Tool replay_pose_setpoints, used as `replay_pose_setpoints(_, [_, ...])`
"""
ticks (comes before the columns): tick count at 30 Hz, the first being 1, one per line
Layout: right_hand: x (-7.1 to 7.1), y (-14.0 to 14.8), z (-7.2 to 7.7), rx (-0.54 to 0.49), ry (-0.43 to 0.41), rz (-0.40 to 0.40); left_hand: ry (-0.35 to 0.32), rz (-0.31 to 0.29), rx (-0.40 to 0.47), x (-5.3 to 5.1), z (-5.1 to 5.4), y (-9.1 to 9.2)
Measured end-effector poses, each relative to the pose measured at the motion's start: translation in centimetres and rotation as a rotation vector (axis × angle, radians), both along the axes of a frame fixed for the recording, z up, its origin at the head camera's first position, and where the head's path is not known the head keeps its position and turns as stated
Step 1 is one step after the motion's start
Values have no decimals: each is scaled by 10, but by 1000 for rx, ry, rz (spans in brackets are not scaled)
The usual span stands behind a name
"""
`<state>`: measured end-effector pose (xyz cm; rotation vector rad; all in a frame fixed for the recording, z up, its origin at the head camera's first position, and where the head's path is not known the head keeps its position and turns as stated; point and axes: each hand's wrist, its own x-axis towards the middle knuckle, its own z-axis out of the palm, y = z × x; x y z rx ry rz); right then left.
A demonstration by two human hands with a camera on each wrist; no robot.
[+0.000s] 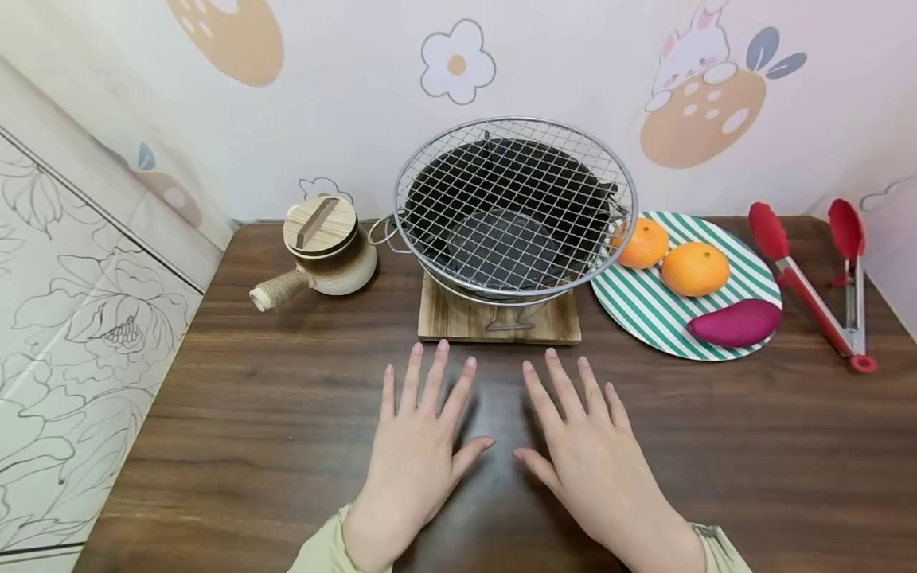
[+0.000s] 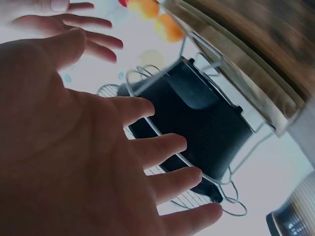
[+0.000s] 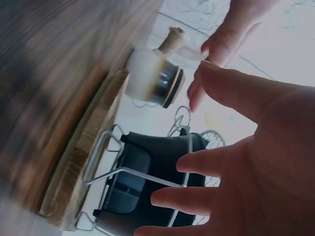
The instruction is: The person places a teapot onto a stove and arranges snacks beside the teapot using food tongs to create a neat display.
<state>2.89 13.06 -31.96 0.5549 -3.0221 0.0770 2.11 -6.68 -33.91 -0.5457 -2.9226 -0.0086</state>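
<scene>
Holding nothing in left hand (image 1: 415,450) or right hand (image 1: 595,450), with fingers straight and spread. Just short of board (image 1: 451,320), set under grill (image 1: 514,215), probably to spare table (image 1: 236,406) heat.

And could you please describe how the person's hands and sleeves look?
The left hand and right hand are both bare, with slender fingers; no gloves or rings show. The sleeves are pale yellow-green and leave both hands uncovered.
</scene>
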Motion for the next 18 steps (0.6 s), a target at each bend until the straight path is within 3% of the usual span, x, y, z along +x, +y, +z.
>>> replay_pose_setpoints(9, [-19, 8, -4, -93, 32, -54, 136, 48, 94, -21, -3, -15])
replay_pose_setpoints(18, [-36, 15, -13, -135, 14, -95, 164, 73, 128, -37, -8, -31])
